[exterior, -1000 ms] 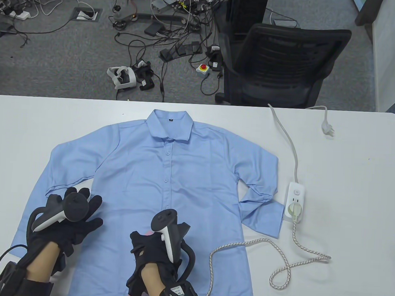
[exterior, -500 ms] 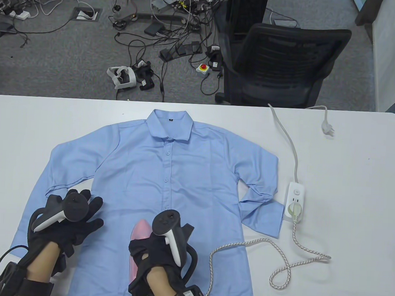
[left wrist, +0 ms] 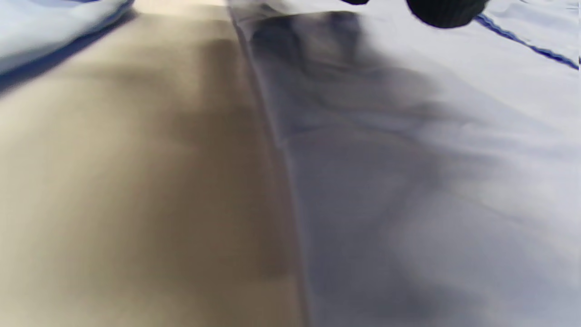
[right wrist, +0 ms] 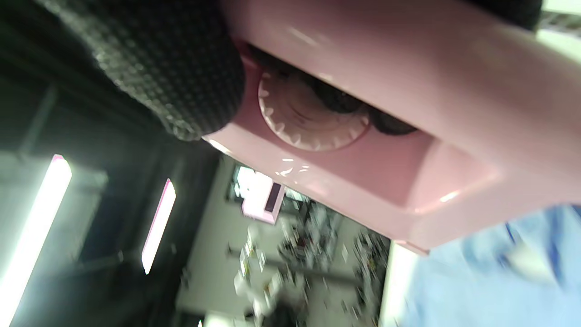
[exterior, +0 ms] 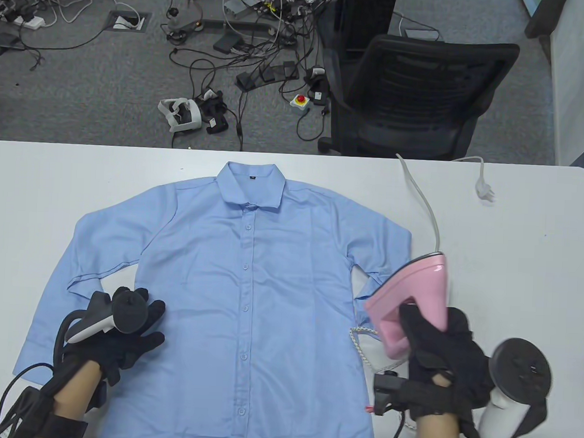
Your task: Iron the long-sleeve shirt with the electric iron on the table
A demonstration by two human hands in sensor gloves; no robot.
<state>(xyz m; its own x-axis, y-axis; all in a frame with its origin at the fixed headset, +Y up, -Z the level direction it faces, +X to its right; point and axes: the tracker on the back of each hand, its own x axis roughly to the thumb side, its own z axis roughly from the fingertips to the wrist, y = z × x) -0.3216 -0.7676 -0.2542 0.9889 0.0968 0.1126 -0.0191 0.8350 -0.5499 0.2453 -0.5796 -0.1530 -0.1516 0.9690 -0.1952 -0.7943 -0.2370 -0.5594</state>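
Compared with the frame half a second earlier, the iron is no longer on the lower centre of the shirt. It is now raised at the lower right of the frame, beside the shirt's folded right-hand sleeve, and it covers the power strip seen before. The left hand sits slightly further right than before.

The right hand grips the pink iron by its handle, fingers curled round it. In the right wrist view a gloved finger lies against the pink body next to a ribbed dial. The iron is tilted, and its pale underside faces down and toward the shirt. Its braided cord runs beneath it.

The left hand lies flat with fingers spread, pressing on the shirt at the lower left of the frame.

The shirt lies buttoned and spread on the white worktop, collar toward the top. The iron is just off its right edge.
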